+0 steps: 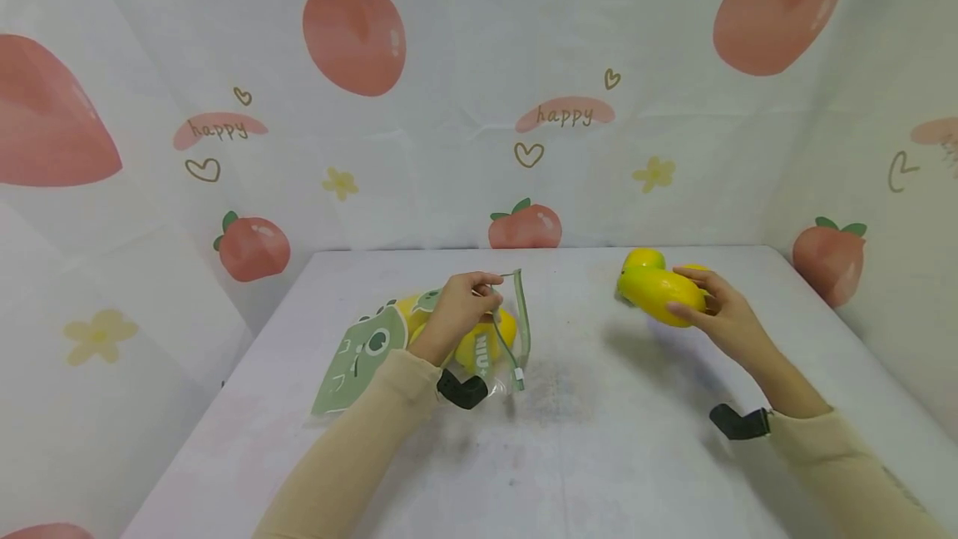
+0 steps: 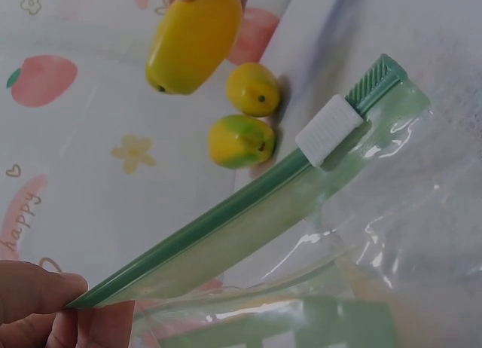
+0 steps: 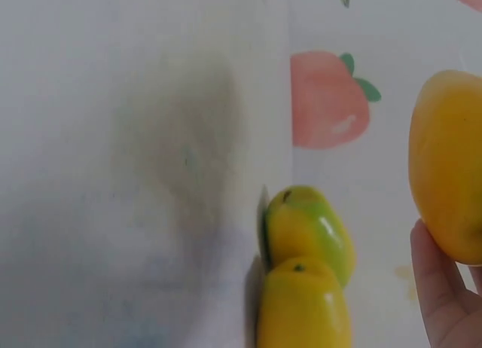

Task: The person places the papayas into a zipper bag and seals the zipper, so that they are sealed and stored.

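My left hand [image 1: 460, 314] pinches the top edge of a clear zip bag [image 1: 352, 373] with a green cartoon face printed on it. Green zip strips stand apart at the bag's mouth, and a white slider [image 2: 329, 129] sits near one end. Yellow fruit [image 1: 508, 328] shows through the plastic, partly behind the hand. Over the table's right side, my right hand [image 1: 726, 323] grips a yellow mango [image 1: 659, 294], thumb and fingers on opposite sides. Just beyond it lie two more mangoes, one yellow-green [image 3: 309, 231] and one mostly yellow [image 3: 305, 310].
Both hands are above a white table [image 1: 554, 456]. A pale cloth [image 1: 449, 165] printed with peaches, hearts and flowers hangs behind it and along the sides. Black wrist mounts [image 1: 462, 390] jut out below each hand.
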Motion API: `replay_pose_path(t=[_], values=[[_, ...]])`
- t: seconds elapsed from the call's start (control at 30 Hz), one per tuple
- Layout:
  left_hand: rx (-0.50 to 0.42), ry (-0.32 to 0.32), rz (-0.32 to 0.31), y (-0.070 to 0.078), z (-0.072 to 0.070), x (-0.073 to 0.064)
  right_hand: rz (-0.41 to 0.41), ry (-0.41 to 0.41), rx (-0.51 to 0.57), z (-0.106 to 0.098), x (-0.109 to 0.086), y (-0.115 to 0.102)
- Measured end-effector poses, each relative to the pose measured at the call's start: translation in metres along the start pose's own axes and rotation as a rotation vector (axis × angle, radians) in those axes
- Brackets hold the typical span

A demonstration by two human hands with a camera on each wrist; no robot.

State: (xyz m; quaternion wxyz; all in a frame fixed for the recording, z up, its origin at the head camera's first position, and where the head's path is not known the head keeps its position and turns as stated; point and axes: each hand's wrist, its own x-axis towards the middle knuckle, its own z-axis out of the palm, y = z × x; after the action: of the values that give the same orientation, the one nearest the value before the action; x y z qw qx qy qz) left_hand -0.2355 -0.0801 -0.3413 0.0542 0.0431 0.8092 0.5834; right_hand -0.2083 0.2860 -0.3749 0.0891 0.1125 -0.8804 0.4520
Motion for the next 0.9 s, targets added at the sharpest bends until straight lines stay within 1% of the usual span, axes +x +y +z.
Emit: replay_pose_path(t=[0.17, 0.3, 0.4, 0.5, 0.73, 0.9], values=[[-0.009, -0.006, -0.003, 0.0, 0.0, 0.0, -0.022, -0.011, 0.021, 0.01, 0.0, -0.008], [-0.005, -0.007, -0.013, 0.0, 0.0, 0.0, -0.025, -0.036, 0.028, 0.018, 0.001, -0.015], [-0.002, -0.004, -0.016, 0.0, 0.0, 0.0, -0.032, -0.063, 0.055, 0.024, 0.003, -0.02], [-0.005, -0.004, -0.013, 0.0, -0.001, 0.0, -0.04, -0.081, 0.07, 0.031, 0.004, -0.023], [-0.013, -0.012, -0.011, 0.0, 0.0, 0.0, -0.028, -0.123, 0.08, 0.046, 0.006, -0.029], [0.003, -0.004, -0.004, 0.0, 0.0, 0.0, -0.05, -0.138, 0.088, 0.054, 0.005, -0.035]])
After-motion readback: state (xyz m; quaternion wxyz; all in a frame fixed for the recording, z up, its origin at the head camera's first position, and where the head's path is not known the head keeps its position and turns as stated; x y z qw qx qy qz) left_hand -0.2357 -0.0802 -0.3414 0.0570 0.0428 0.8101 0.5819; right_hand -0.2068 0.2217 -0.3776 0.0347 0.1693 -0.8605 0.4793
